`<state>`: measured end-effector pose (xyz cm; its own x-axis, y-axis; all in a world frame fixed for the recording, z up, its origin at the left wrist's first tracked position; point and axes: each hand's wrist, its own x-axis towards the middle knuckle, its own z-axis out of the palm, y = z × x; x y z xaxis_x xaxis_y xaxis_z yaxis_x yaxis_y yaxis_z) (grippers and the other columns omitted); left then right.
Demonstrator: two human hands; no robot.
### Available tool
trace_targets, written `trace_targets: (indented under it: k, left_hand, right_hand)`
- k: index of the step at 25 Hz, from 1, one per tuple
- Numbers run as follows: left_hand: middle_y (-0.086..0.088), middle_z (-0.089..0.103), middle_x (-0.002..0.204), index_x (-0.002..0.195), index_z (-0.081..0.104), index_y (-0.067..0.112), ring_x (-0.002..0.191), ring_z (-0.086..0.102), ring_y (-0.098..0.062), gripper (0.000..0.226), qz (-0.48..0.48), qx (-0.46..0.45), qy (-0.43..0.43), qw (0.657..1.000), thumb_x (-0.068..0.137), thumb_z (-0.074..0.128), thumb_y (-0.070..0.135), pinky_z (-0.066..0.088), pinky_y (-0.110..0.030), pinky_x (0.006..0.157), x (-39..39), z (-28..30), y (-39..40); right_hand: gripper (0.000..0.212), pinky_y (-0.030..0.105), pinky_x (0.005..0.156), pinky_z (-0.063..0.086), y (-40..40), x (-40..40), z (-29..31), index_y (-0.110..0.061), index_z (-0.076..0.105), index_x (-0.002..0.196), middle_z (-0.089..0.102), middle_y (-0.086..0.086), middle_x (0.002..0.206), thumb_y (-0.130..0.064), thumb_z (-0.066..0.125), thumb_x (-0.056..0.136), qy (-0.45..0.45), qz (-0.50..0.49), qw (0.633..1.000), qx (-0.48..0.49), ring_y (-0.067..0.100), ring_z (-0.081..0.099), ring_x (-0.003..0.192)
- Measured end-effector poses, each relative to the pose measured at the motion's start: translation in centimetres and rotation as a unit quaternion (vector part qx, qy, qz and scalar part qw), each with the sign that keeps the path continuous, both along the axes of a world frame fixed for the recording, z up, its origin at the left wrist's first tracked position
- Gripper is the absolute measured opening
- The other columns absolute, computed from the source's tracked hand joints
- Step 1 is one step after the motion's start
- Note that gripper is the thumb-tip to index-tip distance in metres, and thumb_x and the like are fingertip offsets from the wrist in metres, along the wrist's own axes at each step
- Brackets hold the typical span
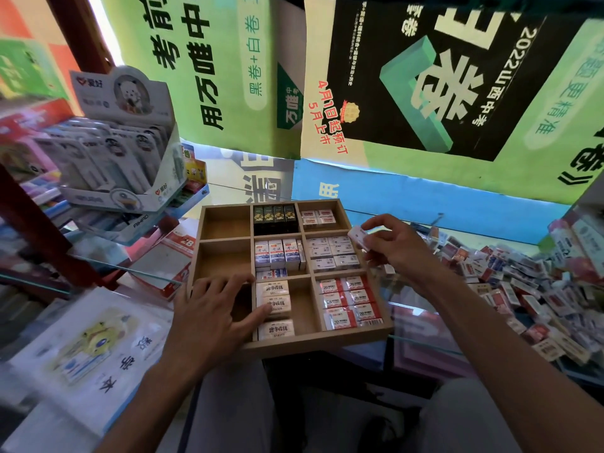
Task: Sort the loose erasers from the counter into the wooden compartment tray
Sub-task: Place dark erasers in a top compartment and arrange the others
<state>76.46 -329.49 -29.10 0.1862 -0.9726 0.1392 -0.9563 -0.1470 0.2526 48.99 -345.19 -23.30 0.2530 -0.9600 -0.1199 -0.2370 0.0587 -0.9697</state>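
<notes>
I see the wooden compartment tray (353,338) filling the centre of the frame, a rigid three-by-three box jutting off the counter edge toward me, so I judge it needs steadying. My left hand (212,308) lies on its lower-left part with fingers spread flat, gripping nothing, the fingertips reaching the cream erasers (274,299) in the bottom middle compartment. At right of frame the pile of loose erasers (523,282) lies heaped on the counter; these look light, stiff little blocks in glossy wrap, likely slippery, and I would take each by its two long sides. My right hand (395,245), above the tray's right edge, pinches one white eraser (359,236) between thumb and fingertips. Its label is blurred, so I can only guess it belongs with the white ones in the middle right compartment (333,253).
</notes>
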Motion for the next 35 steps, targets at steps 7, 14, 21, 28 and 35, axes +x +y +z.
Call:
trace_targets:
  k: [7, 14, 21, 28, 35]
  left_hand:
    - [0.013, 0.053, 0.128, 0.128, 0.040, 0.047, 0.122, 0.043, -0.019, 0.070, -0.001, -0.003, -0.007, 1.000, 0.075, 0.020, 0.086, 0.028, -0.048, 0.105, 0.3, 0.0, 0.1]
    - [0.011, 0.054, 0.129, 0.128, 0.041, 0.044, 0.125, 0.044, -0.020, 0.069, -0.006, -0.008, -0.009, 1.000, 0.076, 0.020, 0.085, 0.025, -0.051, 0.109, 0.3, -0.2, 0.1]
    - [0.011, 0.053, 0.130, 0.128, 0.040, 0.045, 0.125, 0.044, -0.020, 0.068, -0.004, -0.006, -0.004, 1.000, 0.076, 0.021, 0.085, 0.025, -0.051, 0.109, 0.2, -0.1, 0.1]
    - [0.011, 0.053, 0.131, 0.128, 0.040, 0.044, 0.125, 0.044, -0.020, 0.071, -0.004, -0.007, -0.002, 1.000, 0.075, 0.018, 0.086, 0.026, -0.051, 0.108, 0.2, -0.2, 0.2]
    - [0.011, 0.052, 0.133, 0.129, 0.036, 0.045, 0.126, 0.042, -0.019, 0.074, -0.006, 0.002, 0.000, 1.000, 0.074, 0.014, 0.088, 0.025, -0.052, 0.109, 0.3, -0.4, 0.0]
  right_hand:
    - [0.012, 0.015, 0.056, 0.051, 0.8, 2.0, 0.3, -0.009, 0.070, 0.095, 0.074, 0.001, 0.086, -0.003, 0.071, 0.085, 0.094, 0.055, 0.994, -0.014, 0.006, 0.069, 0.073]
    - [0.006, 0.016, 0.054, 0.047, 0.6, 2.3, 0.5, -0.013, 0.074, 0.084, 0.072, 0.000, 0.077, -0.007, 0.074, 0.082, 0.199, 0.004, 0.979, -0.040, 0.012, 0.067, 0.070]
    - [0.010, 0.015, 0.056, 0.045, 0.8, 3.4, 0.4, -0.018, 0.068, 0.093, 0.067, -0.005, 0.090, -0.010, 0.066, 0.089, 0.250, 0.001, 0.965, -0.078, 0.004, 0.063, 0.073]
    - [0.016, 0.023, 0.060, 0.052, 0.9, 5.0, 0.8, -0.021, 0.055, 0.095, 0.062, 0.003, 0.098, -0.005, 0.058, 0.093, 0.208, 0.061, 0.976, -0.015, 0.015, 0.070, 0.076]
    - [0.016, 0.033, 0.069, 0.057, 1.1, 4.7, 0.9, -0.020, 0.054, 0.092, 0.064, 0.005, 0.097, -0.005, 0.055, 0.093, 0.154, 0.052, 0.987, 0.004, 0.019, 0.070, 0.076]
